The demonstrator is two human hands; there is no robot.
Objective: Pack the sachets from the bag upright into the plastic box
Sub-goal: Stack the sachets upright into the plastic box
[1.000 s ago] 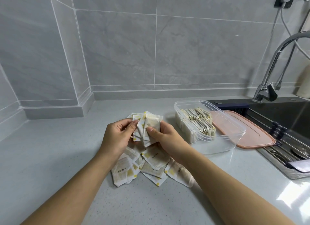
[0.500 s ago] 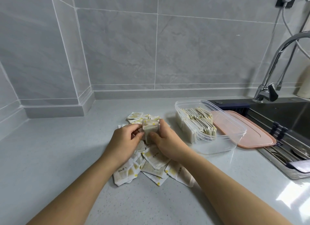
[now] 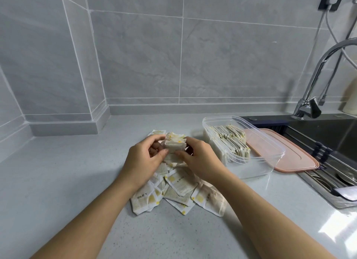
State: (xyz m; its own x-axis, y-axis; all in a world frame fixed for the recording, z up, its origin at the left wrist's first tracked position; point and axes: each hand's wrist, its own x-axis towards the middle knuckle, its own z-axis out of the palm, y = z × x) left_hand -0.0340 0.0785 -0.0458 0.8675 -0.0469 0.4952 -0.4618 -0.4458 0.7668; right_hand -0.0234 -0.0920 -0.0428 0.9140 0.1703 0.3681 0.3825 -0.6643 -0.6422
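Between my two hands is a small squared stack of white and yellow sachets (image 3: 174, 144), held a little above the counter. My left hand (image 3: 144, 160) grips its left side and my right hand (image 3: 199, 161) grips its right side. Beneath the hands lies a loose pile of sachets (image 3: 178, 189), flat on the grey counter. To the right stands the clear plastic box (image 3: 257, 169), with a row of sachets upright (image 3: 229, 143) in its far half and its near half bare. No bag is in view.
A pink lid (image 3: 289, 158) lies right of the box, beside the dark sink (image 3: 332, 139) with its chrome tap (image 3: 316, 79). The tiled wall (image 3: 135, 65) runs along the back, with a stepped corner ledge (image 3: 63, 126) at the left.
The fanned sachets my hands held up have been pressed together into a compact stack and lowered toward the pile. The box and lid have not moved.
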